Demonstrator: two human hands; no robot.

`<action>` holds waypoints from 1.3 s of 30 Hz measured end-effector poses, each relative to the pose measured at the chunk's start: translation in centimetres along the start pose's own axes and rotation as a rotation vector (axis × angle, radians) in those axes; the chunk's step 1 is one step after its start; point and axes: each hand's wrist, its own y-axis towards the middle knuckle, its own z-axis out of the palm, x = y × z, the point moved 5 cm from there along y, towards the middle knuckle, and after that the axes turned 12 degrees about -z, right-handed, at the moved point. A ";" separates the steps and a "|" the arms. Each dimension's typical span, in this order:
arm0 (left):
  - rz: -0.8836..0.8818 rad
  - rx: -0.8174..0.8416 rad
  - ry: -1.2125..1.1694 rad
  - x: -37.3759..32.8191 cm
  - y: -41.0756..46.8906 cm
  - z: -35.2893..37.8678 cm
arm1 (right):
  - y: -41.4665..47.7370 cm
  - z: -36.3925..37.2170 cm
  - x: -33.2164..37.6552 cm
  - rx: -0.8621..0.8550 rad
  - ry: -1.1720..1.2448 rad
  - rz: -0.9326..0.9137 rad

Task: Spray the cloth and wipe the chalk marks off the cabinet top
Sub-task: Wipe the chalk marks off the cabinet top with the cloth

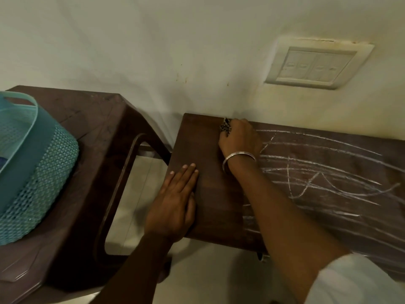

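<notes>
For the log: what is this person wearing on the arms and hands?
A plain silver bangle circles the wrist of the right hand, and a white sleeve shows higher up that arm. The left hand and forearm are bare: no ring, watch or sleeve shows.

On the cabinet top, right hand with cloth beside chalk marks, left hand flat

One left hand, one right hand, one cloth, one cabinet top, one basket.
</notes>
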 end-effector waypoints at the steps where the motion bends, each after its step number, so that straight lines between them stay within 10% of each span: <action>1: 0.001 -0.001 -0.003 -0.1 0.0 0.0 | 0.5 -0.1 0.0 0.007 0.003 0.007; 39: -0.007 -0.019 -0.009 -0.2 0.0 -0.2 | -3.8 -1.3 -1.9 -0.050 -0.012 0.064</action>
